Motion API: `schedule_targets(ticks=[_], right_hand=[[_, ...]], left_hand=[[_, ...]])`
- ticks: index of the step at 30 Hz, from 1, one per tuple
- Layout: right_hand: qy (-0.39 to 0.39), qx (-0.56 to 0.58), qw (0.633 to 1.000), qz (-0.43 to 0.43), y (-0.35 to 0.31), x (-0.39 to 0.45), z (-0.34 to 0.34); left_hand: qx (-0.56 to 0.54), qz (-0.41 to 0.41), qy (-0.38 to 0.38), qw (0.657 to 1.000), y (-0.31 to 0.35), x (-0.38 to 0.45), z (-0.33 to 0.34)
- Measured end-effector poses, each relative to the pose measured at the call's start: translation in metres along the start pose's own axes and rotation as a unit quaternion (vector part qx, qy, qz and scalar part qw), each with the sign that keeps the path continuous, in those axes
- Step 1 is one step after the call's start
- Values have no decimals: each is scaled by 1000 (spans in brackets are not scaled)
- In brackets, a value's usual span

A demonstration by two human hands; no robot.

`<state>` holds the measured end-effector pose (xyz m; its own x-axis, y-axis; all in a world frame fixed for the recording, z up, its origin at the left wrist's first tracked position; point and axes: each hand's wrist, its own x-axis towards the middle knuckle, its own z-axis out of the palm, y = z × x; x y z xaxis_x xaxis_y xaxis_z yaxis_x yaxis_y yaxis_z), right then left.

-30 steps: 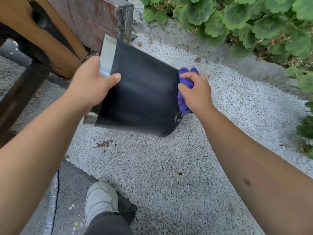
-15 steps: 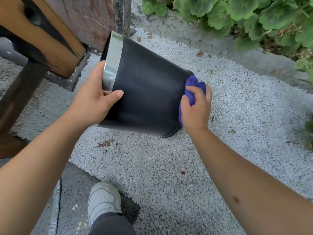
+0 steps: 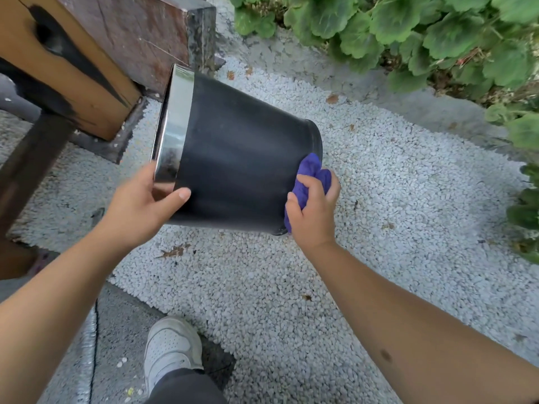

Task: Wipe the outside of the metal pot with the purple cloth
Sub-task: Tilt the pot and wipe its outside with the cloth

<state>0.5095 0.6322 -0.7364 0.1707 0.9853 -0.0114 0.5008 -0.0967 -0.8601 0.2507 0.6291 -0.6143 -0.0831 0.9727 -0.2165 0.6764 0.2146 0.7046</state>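
Note:
A black metal pot (image 3: 239, 158) with a shiny silver band at its rim is held on its side in the air, mouth to the left, base to the right. My left hand (image 3: 140, 208) grips the rim band from below, thumb across the black wall. My right hand (image 3: 313, 211) holds a bunched purple cloth (image 3: 310, 173) pressed against the lower edge of the pot's base. The inside of the pot is hidden.
White gravel (image 3: 393, 199) covers the ground below. A wooden beam (image 3: 87, 62) and a dark post stand at the upper left, close behind the rim. Green plants (image 3: 423, 33) line the top right. My white shoe (image 3: 172, 348) is at the bottom.
My right hand with the cloth has slid down the pot's base toward its lower edge. The left hand has shifted lower on the rim and the pot now tilts a little more.

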Motion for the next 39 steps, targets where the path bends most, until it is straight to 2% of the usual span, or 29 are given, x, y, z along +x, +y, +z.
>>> schedule_targets(ticks=[2,4,7,10,14,16,17,18,20,22,26,33,39], right_hand=[[-18,3,1000,2,-4,11,-5],[-20,0,1000,14,-9,27,-14],[-15,-14,999,28,-17,56,-27],[-36,-19,998,47,-18,67,-32],[-54,-25,996,61,-7,69,-32],[-53,-12,996,73,-4,71,-34],[-54,-9,996,77,-3,71,-35],[-52,-7,995,79,-2,71,-36],[-51,-5,995,82,0,71,-36],[-55,-5,995,84,1,69,-36],[-49,0,995,91,-3,70,-37],[-11,29,997,71,-24,70,-35],[86,-2,989,118,-34,25,-13]], left_hand=[[55,-30,-26,998,-3,-4,-1],[14,-15,-40,999,9,6,-3],[-57,6,-19,998,36,29,-10],[-84,3,-16,996,45,40,-8],[-147,30,-97,984,46,32,-3],[-160,76,-133,975,42,23,-2],[-108,129,-130,977,38,16,-1],[-10,196,-115,974,32,9,1],[167,318,-70,931,19,-5,8],[219,351,-34,910,13,-11,14],[218,322,-2,921,20,4,17],[224,193,15,955,42,43,-3],[230,159,-19,960,44,45,-5]])
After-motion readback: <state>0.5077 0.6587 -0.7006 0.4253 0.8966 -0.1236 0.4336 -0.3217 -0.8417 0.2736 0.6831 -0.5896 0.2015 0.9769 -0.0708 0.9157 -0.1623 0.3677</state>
